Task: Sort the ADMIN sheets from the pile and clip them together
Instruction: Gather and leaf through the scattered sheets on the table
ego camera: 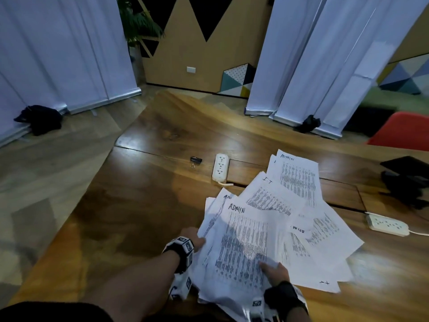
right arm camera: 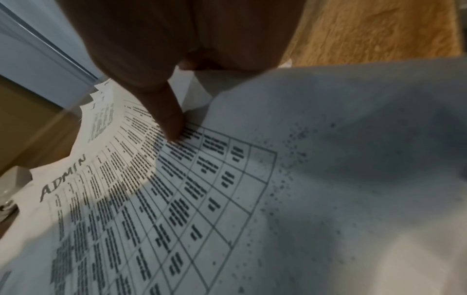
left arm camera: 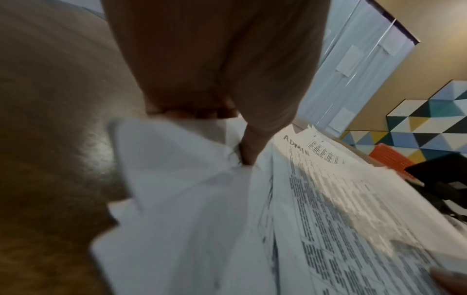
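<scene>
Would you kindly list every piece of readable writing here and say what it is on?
"ADMIN": handwritten atop the front sheet both hands hold.
"ADMIN": atop the far sheet.
"IT": on the middle sheet.
"AD…": cut off on a tucked-under sheet.
Printed table text: too blurred.

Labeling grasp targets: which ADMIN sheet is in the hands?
The nearest ADMIN sheet, pinched by left hand and right hand; the far ADMIN sheet lies untouched.

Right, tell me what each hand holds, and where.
Left hand pinches the ADMIN sheets at their left edge; right hand holds the top sheet's lower right part, thumb on top.
</scene>
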Demonstrator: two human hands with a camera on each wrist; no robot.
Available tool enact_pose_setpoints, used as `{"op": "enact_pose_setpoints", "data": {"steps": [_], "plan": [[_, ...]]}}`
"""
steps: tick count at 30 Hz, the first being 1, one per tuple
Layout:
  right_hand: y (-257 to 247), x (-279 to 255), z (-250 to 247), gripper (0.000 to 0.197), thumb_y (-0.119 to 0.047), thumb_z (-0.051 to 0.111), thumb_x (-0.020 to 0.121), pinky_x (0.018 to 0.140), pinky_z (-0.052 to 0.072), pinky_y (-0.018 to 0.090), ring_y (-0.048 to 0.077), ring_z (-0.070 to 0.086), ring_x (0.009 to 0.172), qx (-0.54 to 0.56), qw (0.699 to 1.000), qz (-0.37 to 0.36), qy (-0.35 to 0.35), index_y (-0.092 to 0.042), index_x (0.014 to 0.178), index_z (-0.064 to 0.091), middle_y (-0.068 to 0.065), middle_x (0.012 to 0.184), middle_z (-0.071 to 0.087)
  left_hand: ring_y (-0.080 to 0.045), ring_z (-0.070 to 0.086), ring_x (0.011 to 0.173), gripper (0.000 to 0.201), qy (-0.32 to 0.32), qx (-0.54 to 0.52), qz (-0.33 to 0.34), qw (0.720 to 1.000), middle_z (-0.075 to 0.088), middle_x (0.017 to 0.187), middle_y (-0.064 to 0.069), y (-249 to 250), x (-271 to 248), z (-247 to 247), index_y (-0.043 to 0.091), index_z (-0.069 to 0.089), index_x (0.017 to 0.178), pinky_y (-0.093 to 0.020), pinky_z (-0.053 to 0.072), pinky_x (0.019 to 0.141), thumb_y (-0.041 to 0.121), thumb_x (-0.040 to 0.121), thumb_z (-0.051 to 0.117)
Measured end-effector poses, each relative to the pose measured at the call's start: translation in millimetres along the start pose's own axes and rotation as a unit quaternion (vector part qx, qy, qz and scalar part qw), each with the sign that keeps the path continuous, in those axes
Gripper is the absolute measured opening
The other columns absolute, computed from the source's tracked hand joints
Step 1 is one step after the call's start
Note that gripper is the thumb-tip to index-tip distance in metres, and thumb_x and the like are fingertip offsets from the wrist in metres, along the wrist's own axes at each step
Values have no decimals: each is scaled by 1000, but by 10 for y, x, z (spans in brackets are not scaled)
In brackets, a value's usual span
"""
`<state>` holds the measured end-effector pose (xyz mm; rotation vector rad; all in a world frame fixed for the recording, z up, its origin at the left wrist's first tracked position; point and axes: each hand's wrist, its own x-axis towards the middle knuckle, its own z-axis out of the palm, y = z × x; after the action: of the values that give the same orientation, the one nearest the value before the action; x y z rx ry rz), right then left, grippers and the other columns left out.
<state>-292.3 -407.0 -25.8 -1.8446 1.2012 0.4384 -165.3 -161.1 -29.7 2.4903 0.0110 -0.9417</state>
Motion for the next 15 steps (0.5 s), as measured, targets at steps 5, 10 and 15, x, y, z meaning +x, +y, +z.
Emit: {"op": "enact_pose_setpoints", "data": {"steps": [5, 10, 15], "plan": [[-36, 2, 15, 46, -19, 73, 78, 93, 50, 41, 32, 60, 98, 1, 1000, 1, -7, 9, 112, 60, 24, 116, 64, -32, 51, 126, 52, 126, -26, 92, 987, 52, 139, -17, 88, -93, -426, 6, 47, 137, -35, 40, 105, 36, 95, 40], [-112, -9, -19, 43, -15, 69, 83, 94, 47, 39, 35, 59, 114, -16, 1000, 15, -17, 12, 115, 59, 26, 123, 61, -29, 67, 73, 27, 154, 13, 220, 963, 70, 86, -11, 288, -460, -1277, 22, 54, 115, -45, 58, 71, 35, 99, 37], [-107, 19, -38, 46, -16, 63, 87, 99, 44, 43, 37, 56, 118, 3, 1000, 9, -25, 13, 121, 53, 28, 128, 57, -21, 57, 70, 15, 288, -108, 226, 924, 65, 81, -3, 559, -895, -1759, 19, 57, 108, -26, 41, 61, 25, 98, 47]]}}
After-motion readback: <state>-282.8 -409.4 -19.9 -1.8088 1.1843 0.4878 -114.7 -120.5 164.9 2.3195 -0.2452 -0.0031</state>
